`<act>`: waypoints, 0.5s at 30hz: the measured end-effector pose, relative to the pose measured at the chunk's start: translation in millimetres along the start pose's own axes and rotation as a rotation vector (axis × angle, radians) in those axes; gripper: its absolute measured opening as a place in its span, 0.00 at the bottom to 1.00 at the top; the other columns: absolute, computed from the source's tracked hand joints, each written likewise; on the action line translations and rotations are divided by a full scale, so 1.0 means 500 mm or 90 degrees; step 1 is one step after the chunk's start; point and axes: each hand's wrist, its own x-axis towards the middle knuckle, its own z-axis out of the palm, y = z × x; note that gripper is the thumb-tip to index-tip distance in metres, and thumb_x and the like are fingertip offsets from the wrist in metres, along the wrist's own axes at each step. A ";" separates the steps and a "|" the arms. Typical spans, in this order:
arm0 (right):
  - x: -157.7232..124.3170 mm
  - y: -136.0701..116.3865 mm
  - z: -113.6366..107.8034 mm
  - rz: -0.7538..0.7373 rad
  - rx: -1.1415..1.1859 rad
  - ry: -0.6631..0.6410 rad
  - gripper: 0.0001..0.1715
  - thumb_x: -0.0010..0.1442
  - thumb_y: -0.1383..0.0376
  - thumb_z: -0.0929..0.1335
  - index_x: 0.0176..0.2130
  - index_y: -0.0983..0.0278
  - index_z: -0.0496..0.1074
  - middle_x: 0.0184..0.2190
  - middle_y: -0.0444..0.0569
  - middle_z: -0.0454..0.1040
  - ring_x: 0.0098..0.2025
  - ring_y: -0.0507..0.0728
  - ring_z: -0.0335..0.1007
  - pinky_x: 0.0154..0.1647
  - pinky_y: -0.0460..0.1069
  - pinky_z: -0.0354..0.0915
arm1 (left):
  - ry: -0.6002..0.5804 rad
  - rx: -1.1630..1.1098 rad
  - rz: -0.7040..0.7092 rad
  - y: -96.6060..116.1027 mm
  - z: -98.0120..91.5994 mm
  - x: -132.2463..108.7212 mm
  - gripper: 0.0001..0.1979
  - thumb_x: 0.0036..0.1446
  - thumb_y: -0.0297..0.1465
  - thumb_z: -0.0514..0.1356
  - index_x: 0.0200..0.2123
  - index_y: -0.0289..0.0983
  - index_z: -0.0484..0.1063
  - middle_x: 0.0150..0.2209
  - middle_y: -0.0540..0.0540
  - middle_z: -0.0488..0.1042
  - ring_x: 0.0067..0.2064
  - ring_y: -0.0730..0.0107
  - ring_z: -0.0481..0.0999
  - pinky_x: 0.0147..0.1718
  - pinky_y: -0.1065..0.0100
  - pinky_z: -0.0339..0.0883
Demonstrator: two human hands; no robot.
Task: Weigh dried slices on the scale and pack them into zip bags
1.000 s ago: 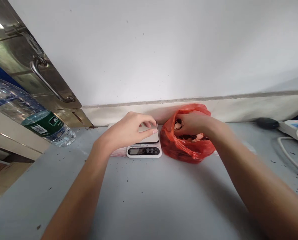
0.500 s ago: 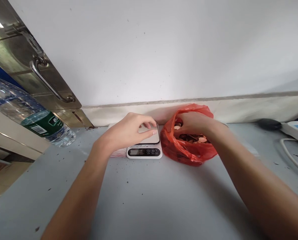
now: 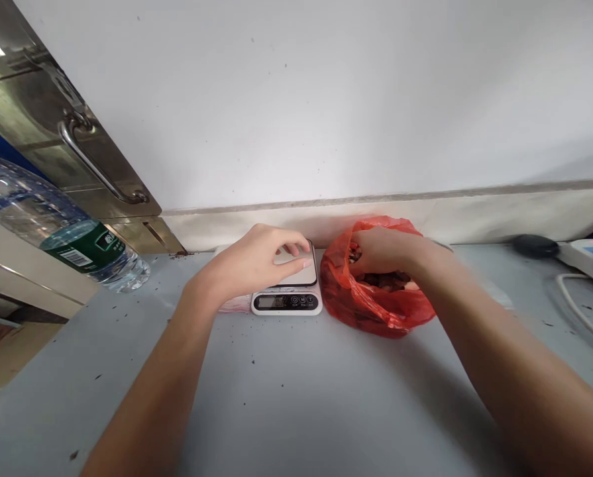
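A crinkled red plastic bag [image 3: 358,308] of dark and pale pieces [image 3: 383,281] stood on the gray table [image 3: 296,417], right of a flat white scale [image 3: 287,303]. The right hand [image 3: 383,250] reached inside, grip hidden; the left hand [image 3: 269,255] curved unclenched above the scale, thumb apart from fingers.

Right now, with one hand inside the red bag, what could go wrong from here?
The left hand curves over the scale, so a brush might disturb its reading. The right hand is inside the open red bag, so withdrawing might spill loose pieces. Tugging the bag might also nudge the scale close beside it.
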 end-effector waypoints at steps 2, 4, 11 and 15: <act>0.003 0.003 0.001 -0.001 0.005 0.023 0.13 0.57 0.69 0.70 0.24 0.60 0.66 0.22 0.44 0.68 0.25 0.55 0.67 0.26 0.49 0.57 | -0.002 -0.003 -0.007 0.001 0.000 0.000 0.14 0.65 0.42 0.59 0.44 0.43 0.82 0.49 0.46 0.84 0.48 0.56 0.82 0.42 0.61 0.75; 0.009 0.011 0.001 -0.027 0.028 0.060 0.06 0.57 0.70 0.71 0.32 0.58 0.72 0.28 0.44 0.74 0.30 0.57 0.72 0.28 0.49 0.60 | -0.002 -0.003 -0.013 0.002 0.000 0.000 0.14 0.65 0.42 0.60 0.45 0.43 0.82 0.49 0.45 0.84 0.48 0.56 0.82 0.42 0.61 0.75; 0.011 0.037 -0.012 -0.020 0.098 0.060 0.11 0.51 0.71 0.71 0.34 0.56 0.73 0.28 0.43 0.74 0.27 0.56 0.69 0.24 0.50 0.58 | -0.014 0.003 -0.020 0.002 0.002 0.001 0.14 0.65 0.41 0.59 0.45 0.43 0.81 0.50 0.46 0.84 0.49 0.56 0.82 0.42 0.62 0.74; -0.001 0.038 -0.022 -0.027 0.106 0.064 0.08 0.51 0.71 0.71 0.29 0.57 0.71 0.26 0.43 0.73 0.28 0.56 0.70 0.24 0.50 0.59 | -0.039 0.007 -0.028 0.006 0.005 0.001 0.15 0.65 0.42 0.58 0.47 0.44 0.81 0.53 0.47 0.82 0.51 0.56 0.81 0.43 0.62 0.73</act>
